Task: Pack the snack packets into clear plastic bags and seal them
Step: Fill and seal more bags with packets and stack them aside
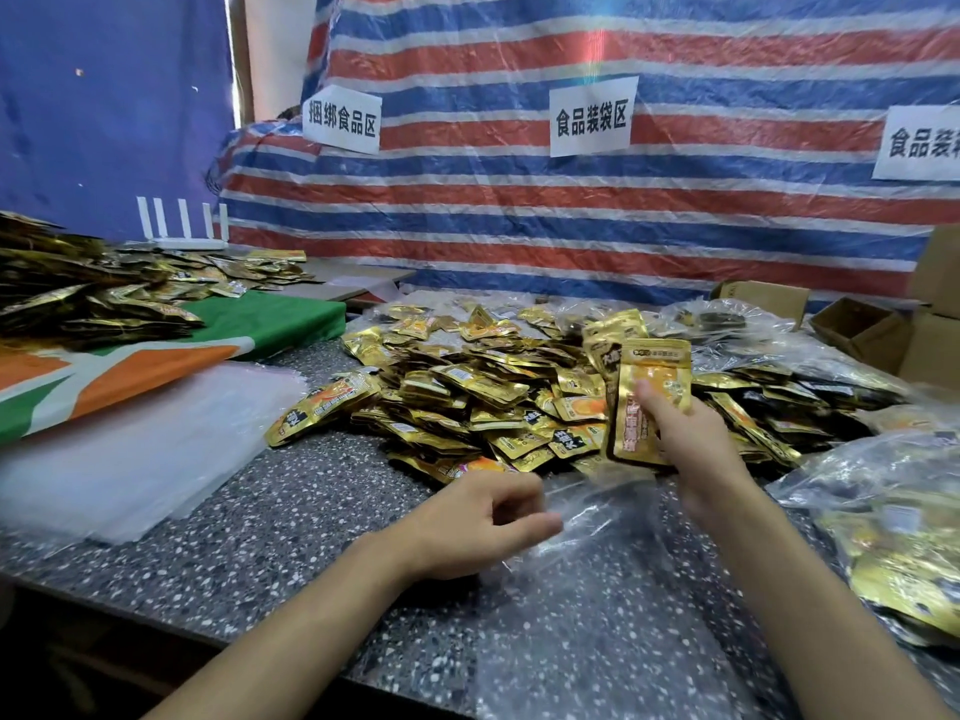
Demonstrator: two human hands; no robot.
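The clear plastic bag (597, 574) is the hardest thing to read: it lies on the speckled counter (311, 511) between the two forearms, its film blurred and nearly lost against the stone. Its mouth end rises toward the left hand (483, 522). That hand's fingers are curled and its thumb tip sits at the bag's edge, but whether it actually pinches the film cannot be told.

The right hand (696, 444) grips a small stack of gold snack packets (652, 397) upright, thumb pressed across the front one. A second packet peeks out behind it; how many are in the stack is hidden.

Just beyond both hands spreads the loose pile of packets (467, 397), covering the counter. Right of the right hand lie filled bags (883, 537), cut off by the frame edge, their contents dim behind creased plastic. Farther beyond them stand open cardboard boxes (872, 330), also cropped.

Left of the left hand rests a flat stack of empty bags (130, 459), and past it a green and orange cloth (260, 319) bearing another heap of packets (78, 293). Far behind hangs a striped tarp (519, 200) with paper signs (592, 116); the rightmost sign is cut off.
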